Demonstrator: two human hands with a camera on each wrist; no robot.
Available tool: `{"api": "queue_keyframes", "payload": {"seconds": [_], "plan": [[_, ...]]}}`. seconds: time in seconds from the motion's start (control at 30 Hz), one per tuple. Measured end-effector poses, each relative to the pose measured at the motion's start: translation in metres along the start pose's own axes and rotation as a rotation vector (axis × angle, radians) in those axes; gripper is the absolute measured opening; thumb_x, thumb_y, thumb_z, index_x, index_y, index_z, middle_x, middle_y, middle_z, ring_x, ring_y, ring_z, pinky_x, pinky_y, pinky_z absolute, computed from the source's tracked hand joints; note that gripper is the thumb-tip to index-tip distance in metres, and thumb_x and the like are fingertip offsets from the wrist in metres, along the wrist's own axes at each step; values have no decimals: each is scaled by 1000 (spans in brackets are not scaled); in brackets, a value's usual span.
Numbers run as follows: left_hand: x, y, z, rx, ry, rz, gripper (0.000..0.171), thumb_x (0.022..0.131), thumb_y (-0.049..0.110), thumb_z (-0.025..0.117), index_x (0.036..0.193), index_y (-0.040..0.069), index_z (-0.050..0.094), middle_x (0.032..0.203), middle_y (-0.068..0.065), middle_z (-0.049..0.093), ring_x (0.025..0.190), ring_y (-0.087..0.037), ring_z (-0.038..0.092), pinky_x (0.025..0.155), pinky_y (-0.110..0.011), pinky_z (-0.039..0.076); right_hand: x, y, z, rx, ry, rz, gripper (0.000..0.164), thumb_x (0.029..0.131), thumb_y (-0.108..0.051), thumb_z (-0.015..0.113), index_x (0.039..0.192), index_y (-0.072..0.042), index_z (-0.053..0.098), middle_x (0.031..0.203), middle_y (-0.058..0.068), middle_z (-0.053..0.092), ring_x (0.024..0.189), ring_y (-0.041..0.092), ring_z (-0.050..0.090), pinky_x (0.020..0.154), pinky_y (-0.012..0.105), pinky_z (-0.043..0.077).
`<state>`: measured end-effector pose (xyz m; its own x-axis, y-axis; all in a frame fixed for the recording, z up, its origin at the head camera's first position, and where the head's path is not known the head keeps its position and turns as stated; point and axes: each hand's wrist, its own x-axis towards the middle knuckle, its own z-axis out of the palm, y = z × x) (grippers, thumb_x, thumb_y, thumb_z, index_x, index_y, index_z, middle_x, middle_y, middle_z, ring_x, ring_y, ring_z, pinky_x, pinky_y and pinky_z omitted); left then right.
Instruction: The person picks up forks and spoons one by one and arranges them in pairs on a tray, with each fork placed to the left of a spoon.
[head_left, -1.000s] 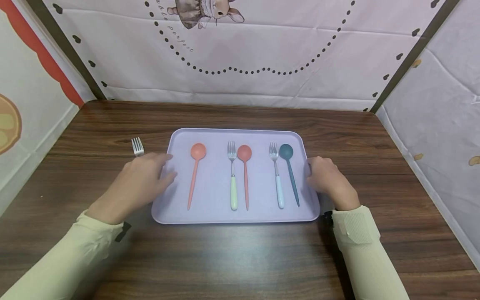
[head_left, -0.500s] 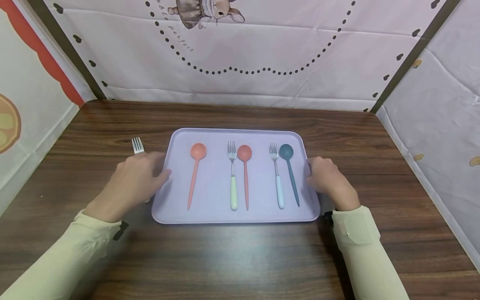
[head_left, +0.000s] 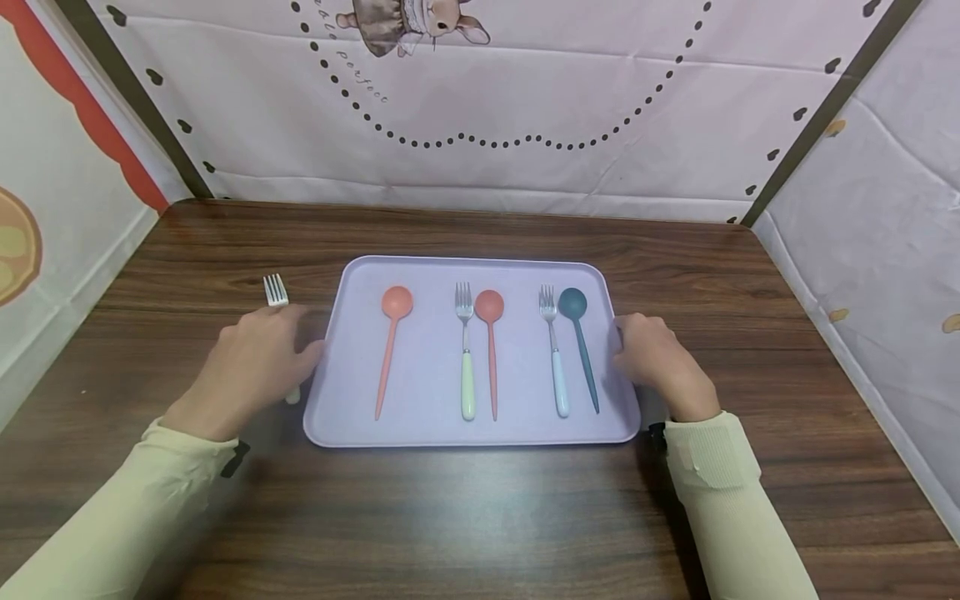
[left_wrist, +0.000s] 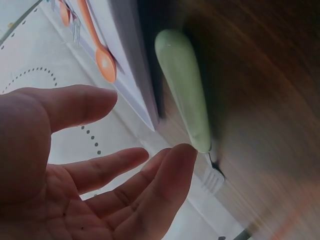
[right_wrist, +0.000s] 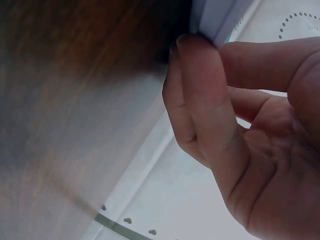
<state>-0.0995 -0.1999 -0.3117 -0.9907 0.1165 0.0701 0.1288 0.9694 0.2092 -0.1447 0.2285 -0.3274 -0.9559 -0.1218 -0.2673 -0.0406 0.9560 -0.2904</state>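
Observation:
In the head view my left hand [head_left: 243, 367] hovers over a fork [head_left: 275, 289], its tines and handle end showing on either side of the hand. The left wrist view shows that fork's pale green handle [left_wrist: 185, 85] on the table beside the tray, with the thumb and fingers spread and holding nothing. My right hand [head_left: 663, 358] pinches the right rim of the lilac tray [head_left: 431, 375]. On the tray lie an orange spoon [head_left: 397, 302], a green-handled fork [head_left: 468, 387], a coral spoon [head_left: 490, 307], a light-blue-handled fork [head_left: 559, 387] and a teal spoon [head_left: 573, 303].
The dark wood table [head_left: 465, 517] extends around the tray. A pale printed cloth [head_left: 525, 92] stands along the back edge, and more cloth [head_left: 885, 250] closes off the right side, with another panel [head_left: 67, 208] on the left.
My left hand has moved left, away from over the tray's left edge, to above the loose fork, whose handle end now shows. The right hand and tray have stayed put.

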Motion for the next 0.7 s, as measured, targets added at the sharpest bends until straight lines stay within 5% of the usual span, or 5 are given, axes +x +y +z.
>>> {"api": "queue_keyframes", "payload": {"seconds": [0.3,0.7], "plan": [[-1,-6,0,37,-17,-13,50,83,26,63,117,-9,51,91,-32,58,63,-31,52,48,-49,48,-1,-1,0,4,3,-10,38,79,0,52,115,9,52,88,22,58,71,28,53,56,38,49],[-2,-11,1,61,-100,-94,38,80,23,65,93,-11,53,68,-21,51,51,-27,48,38,-39,41,-1,0,-1,-6,2,-4,35,79,0,52,112,9,53,84,20,57,69,27,53,55,37,48]]}}
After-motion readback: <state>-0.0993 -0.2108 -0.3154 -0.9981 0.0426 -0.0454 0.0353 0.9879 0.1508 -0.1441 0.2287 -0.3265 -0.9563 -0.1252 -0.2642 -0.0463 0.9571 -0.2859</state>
